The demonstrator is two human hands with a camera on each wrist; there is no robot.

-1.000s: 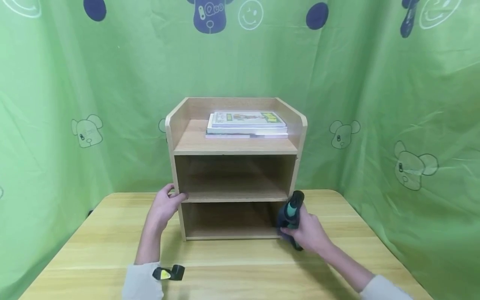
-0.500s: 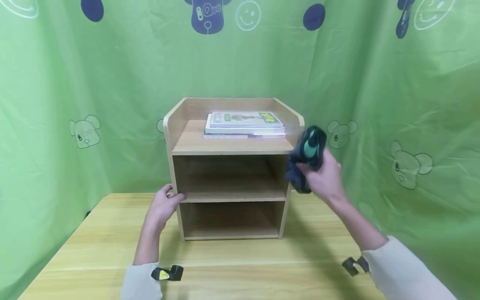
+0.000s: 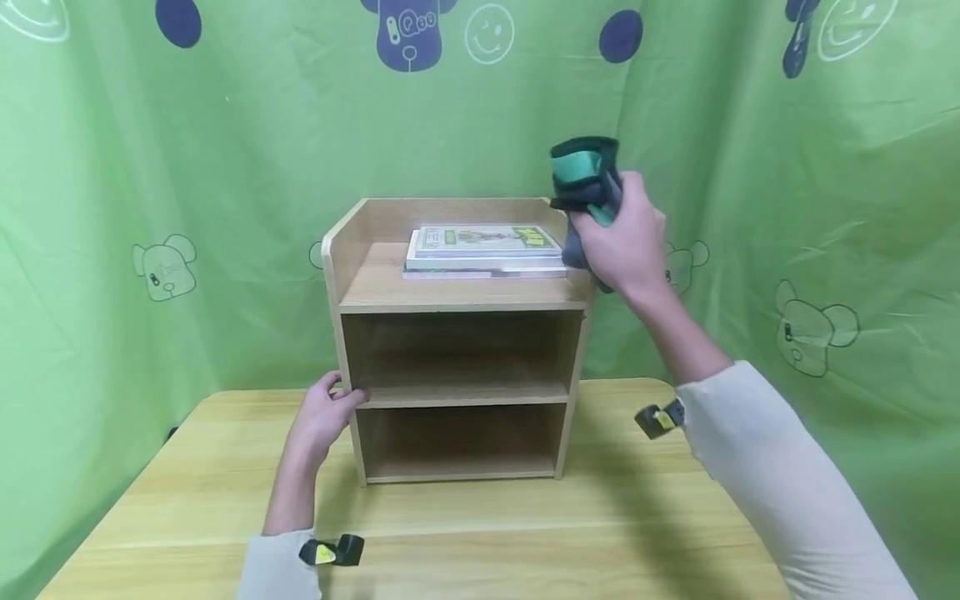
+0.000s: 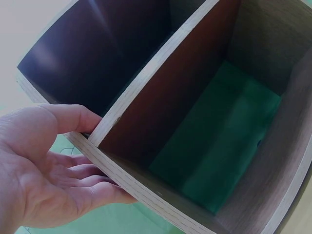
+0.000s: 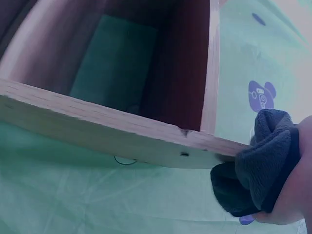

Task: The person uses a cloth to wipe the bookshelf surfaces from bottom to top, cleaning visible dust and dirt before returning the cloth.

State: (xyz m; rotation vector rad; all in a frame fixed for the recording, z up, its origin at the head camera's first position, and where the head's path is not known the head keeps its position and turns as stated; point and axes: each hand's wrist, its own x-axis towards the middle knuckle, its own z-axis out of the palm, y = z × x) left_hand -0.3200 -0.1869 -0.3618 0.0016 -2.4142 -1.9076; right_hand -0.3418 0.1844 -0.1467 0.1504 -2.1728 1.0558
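Observation:
A wooden shelf unit (image 3: 450, 306) with two open compartments stands on the table. My left hand (image 3: 321, 421) grips its left side panel near the middle shelf; in the left wrist view the thumb of the left hand (image 4: 63, 165) lies inside and the fingers lie outside the panel. My right hand (image 3: 626, 237) holds a folded dark cloth (image 3: 585, 192) with teal patches, raised beside the unit's upper right side. Seen from the right wrist, the bunched cloth (image 5: 263, 165) is close to the right panel; whether it touches I cannot tell. Part of that panel is hidden behind it.
Several books (image 3: 480, 250) lie stacked on the top shelf. The light wooden table (image 3: 450, 542) extends around the unit's base. A green patterned curtain (image 3: 247, 150) hangs behind and on both sides.
My right hand has risen with the cloth from the unit's lower right side to the level of its top. My left hand keeps its grip on the left panel.

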